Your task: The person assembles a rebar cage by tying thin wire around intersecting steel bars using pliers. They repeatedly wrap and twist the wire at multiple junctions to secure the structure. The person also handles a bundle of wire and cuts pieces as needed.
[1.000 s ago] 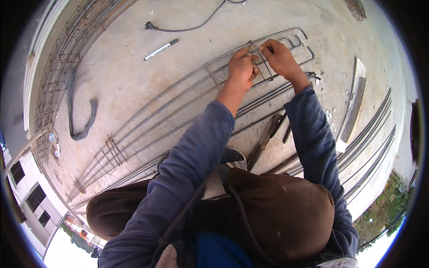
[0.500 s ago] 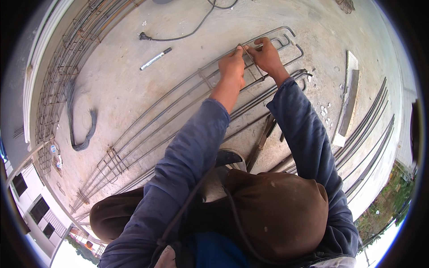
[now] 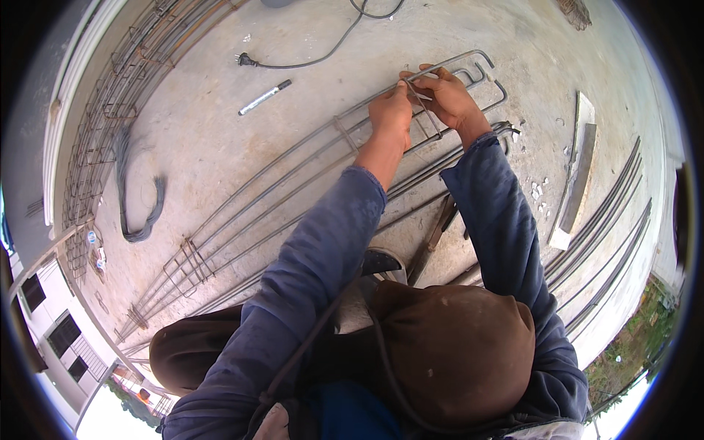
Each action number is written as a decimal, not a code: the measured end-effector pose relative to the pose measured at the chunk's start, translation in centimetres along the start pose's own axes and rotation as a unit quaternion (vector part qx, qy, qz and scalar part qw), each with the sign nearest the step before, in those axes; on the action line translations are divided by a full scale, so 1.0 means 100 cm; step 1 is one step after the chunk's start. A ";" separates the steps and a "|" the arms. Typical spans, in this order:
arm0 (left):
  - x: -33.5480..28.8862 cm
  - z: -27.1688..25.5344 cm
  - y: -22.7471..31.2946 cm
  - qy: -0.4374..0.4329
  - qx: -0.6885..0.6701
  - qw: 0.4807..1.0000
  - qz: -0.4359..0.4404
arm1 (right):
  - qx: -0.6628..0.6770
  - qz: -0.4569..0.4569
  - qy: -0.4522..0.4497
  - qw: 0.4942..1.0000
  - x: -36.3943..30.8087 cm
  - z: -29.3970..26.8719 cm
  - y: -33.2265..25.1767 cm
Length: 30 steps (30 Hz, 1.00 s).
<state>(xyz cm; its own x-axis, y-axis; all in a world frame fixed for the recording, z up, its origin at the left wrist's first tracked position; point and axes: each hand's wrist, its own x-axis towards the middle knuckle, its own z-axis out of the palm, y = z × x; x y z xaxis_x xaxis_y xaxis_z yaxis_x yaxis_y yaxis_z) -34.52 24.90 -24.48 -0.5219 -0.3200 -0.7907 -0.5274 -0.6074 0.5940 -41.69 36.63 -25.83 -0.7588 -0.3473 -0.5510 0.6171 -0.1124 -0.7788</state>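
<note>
A long rebar cage (image 3: pixel 293 169) of thin steel bars lies slantwise on the concrete, with hooked bar ends at its upper right. My left hand (image 3: pixel 391 116) is closed near that end, its thumb pressed against the top corner of a square stirrup (image 3: pixel 423 110). Just to its right, my right hand (image 3: pixel 451 101) curls over the cage's upper bar, finger and thumb meeting near the same corner. Whatever may be pinched there is too small to make out. Another stirrup (image 3: pixel 345 133) crosses the bars left of my hands, and several more are bunched at the lower left.
A marker (image 3: pixel 265 97) and a black plug with its cord (image 3: pixel 247 60) lie beyond the cage. Bent tie wire (image 3: pixel 138 235) lies left, near stacked cages (image 3: pixel 95 147). Loose rods (image 3: pixel 598 220) and a board strip (image 3: pixel 576 176) are at the right. More bars lie near my knees.
The scene has shifted slightly in view. My right fingers have spread and reach further over the upper bar, while my left hand stays at the stirrup corner.
</note>
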 end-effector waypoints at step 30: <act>-0.001 -0.020 0.035 -0.101 0.140 0.985 -0.027 | -0.553 -0.309 0.029 0.773 -0.028 0.026 -0.025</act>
<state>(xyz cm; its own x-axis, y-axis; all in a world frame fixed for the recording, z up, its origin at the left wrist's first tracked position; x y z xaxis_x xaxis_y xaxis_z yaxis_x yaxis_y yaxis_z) -35.00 21.34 -22.61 -0.5956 -0.1254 -0.7934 -0.7071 -0.3868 0.5919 -40.58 35.46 -21.59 -0.8648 -0.5004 0.0416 -0.3995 0.6355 -0.6607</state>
